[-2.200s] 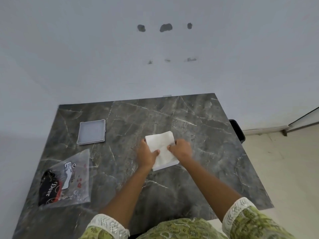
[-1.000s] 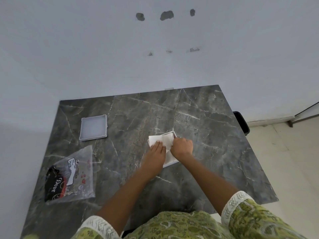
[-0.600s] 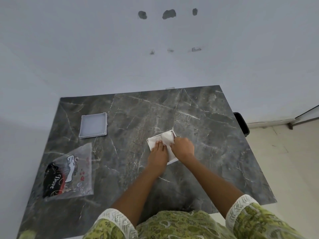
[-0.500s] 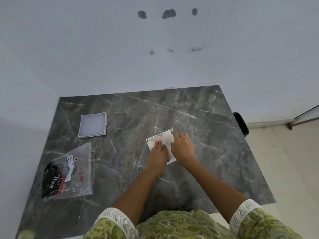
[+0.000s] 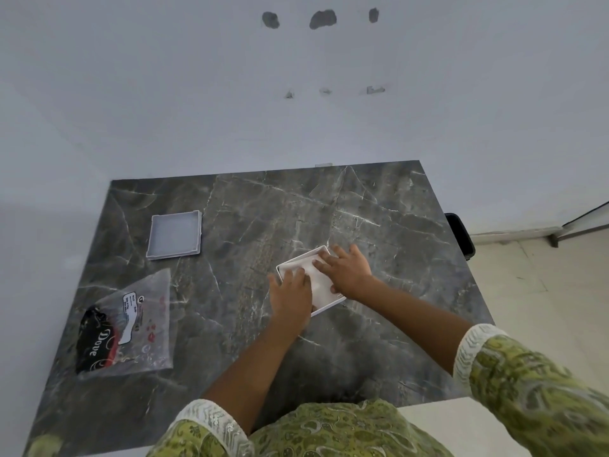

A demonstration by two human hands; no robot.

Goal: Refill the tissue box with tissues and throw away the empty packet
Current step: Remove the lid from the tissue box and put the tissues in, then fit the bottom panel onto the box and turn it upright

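A white square tissue box sits on the dark marble table, right of centre. White tissues lie inside it, level with the rim. My left hand rests flat on the box's near-left part, fingers on the tissues and thumb at the left edge. My right hand lies flat with spread fingers over the far-right part. The box's square lid lies apart at the back left. The empty clear packet with a black and red label lies flat at the front left.
A black object, partly hidden, stands on the floor beside the table's right edge. A white wall runs behind the table. Pale floor tiles lie to the right.
The tissue stack that both hands held above the box now sits down inside it. My right hand opened from a fist and spread flat; my left hand slid toward the box's left edge.
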